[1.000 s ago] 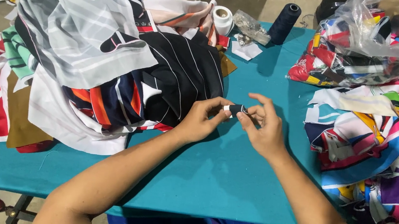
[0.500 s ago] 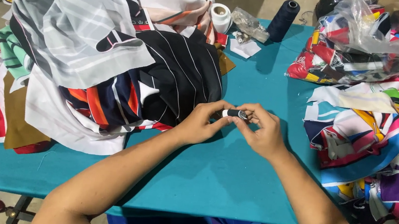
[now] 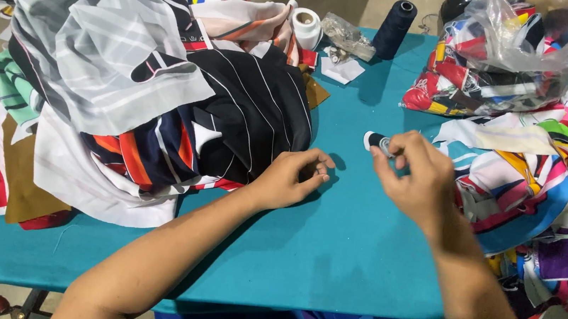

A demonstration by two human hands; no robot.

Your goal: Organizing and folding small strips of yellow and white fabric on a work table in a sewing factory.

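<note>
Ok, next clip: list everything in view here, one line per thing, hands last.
table: one, teal, centre.
fabric pile: one, mostly black, white and grey striped, left.
fabric scraps: one heap, multicoloured, right.
plastic bag: one, clear, full of scraps, top right.
thread cone: one, dark navy, upright, top centre.
white roll: one, top centre.
small wrapped packet: one, clear, beside the cone.
small piece: one, black and white, in the right hand.
left hand: empty, fingers curled, over the table.
right hand: pinching the small piece.

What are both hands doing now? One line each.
Left hand: loosely curled, empty, resting on the teal table.
Right hand: shut on small black-and-white piece.
</note>
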